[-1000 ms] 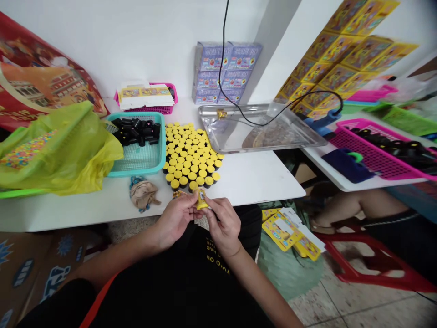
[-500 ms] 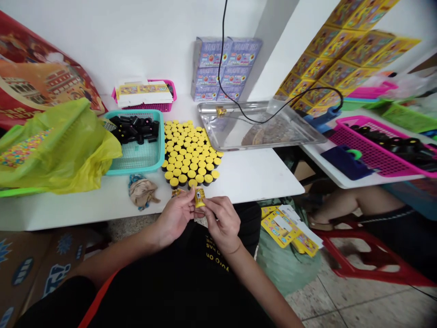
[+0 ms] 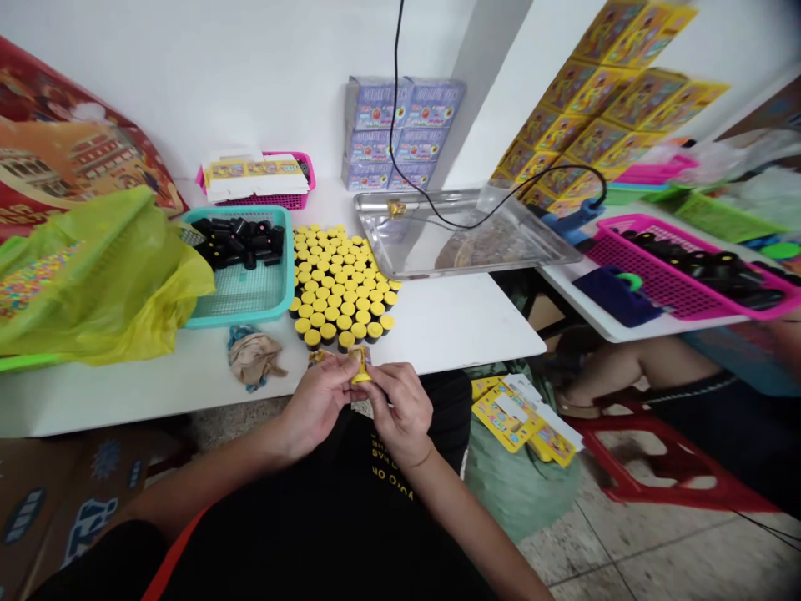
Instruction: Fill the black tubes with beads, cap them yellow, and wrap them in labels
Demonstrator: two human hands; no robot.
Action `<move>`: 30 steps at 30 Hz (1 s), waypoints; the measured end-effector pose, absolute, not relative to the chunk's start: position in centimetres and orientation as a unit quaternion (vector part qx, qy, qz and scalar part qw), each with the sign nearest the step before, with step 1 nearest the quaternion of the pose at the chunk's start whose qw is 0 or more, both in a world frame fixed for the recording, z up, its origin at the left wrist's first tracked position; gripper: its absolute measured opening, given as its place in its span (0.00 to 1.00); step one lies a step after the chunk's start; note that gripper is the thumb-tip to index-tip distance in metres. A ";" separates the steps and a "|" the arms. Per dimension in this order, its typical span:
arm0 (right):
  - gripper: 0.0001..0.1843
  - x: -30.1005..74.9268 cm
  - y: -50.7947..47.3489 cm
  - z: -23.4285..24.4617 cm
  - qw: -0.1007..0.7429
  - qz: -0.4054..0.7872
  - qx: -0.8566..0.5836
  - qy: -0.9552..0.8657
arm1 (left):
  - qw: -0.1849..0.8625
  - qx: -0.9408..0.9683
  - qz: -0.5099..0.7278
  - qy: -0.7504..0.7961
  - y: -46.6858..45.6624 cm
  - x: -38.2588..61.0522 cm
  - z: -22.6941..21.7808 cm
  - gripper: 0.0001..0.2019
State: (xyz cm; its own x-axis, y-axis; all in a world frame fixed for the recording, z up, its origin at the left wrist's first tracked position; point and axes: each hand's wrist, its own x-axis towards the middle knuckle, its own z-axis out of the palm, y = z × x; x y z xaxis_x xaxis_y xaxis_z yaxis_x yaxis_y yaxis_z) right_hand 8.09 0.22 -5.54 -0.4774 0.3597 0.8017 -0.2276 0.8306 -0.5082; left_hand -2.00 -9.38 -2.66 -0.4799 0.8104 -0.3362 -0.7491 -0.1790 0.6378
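Between my two hands is a small container with a yellow cap and a yellow printed label [image 3: 361, 365], held cap down in front of the table edge. My left hand [image 3: 318, 399] is closed, with its thumb and fingers pinching the container's left side. My right hand [image 3: 404, 411] grips the cap end from the right. Just above my left fingers, a small yellow printed piece [image 3: 318, 358] lies at the table edge, partly hidden. Beyond my hands stand many black containers with yellow caps [image 3: 344, 322], packed close together.
A turquoise basket [image 3: 241, 315] with black containers is at left, near a crumpled cloth [image 3: 255, 357] and a yellow plastic bag [image 3: 166, 288]. A metal tray [image 3: 431, 260] lies behind. Boxes [image 3: 370, 143] stand by the wall. A person's leg [image 3: 617, 367] shows at right.
My fingers have closed further over the labelled container, and my right thumb now presses near the cap. The whole view has shifted slightly.
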 end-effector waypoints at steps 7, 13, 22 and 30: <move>0.18 8.2 0.1 -5.7 0.521 0.318 -0.042 -0.791 | 0.494 0.040 0.770 0.403 -9.6 -1.4 -2.8 0.14; 0.21 8.3 -0.1 -5.6 0.496 0.280 -0.047 -0.821 | 0.493 0.039 0.777 0.390 -9.7 -1.6 -2.8 0.14; 0.18 8.4 0.2 -6.0 0.515 0.313 -0.049 -0.796 | 0.531 -0.012 0.763 0.369 -9.3 -1.7 -2.8 0.11; 0.22 8.6 0.6 -5.9 0.501 0.266 -0.031 -0.823 | 0.529 0.037 0.763 0.370 -9.3 -1.5 -2.4 0.12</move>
